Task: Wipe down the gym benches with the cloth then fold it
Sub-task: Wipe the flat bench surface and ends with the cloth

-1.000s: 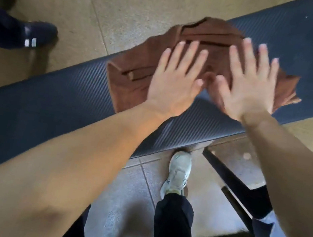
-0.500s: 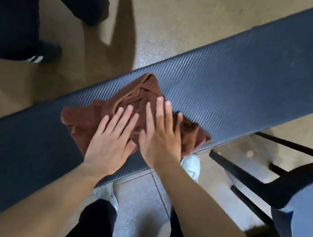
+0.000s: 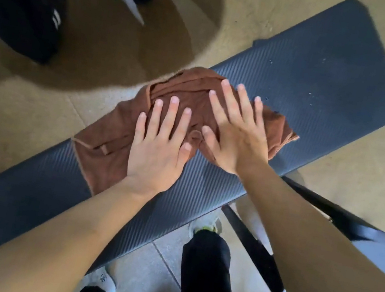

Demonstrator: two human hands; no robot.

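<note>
A crumpled brown cloth [image 3: 104,156] lies across the dark ribbed bench pad [image 3: 312,89], and its far part hangs over the pad's far edge. My left hand [image 3: 160,145] presses flat on the cloth's middle with the fingers spread. My right hand [image 3: 237,133] lies flat beside it on the cloth's right part, fingers also spread, thumbs almost touching. Neither hand grips the fabric. The pad's rounded right end is in view at the upper right.
Another person's dark trouser legs and shoes [image 3: 19,12] stand on the tan floor beyond the bench. My own legs and pale shoes [image 3: 206,264] are below the near edge. Black frame bars [image 3: 252,251] and a grey-blue padded piece [image 3: 378,255] sit at the lower right.
Both flat hands have slid the cloth over the pad, from the near edge half a second ago to the far edge now. The bench's right end has come into view.
</note>
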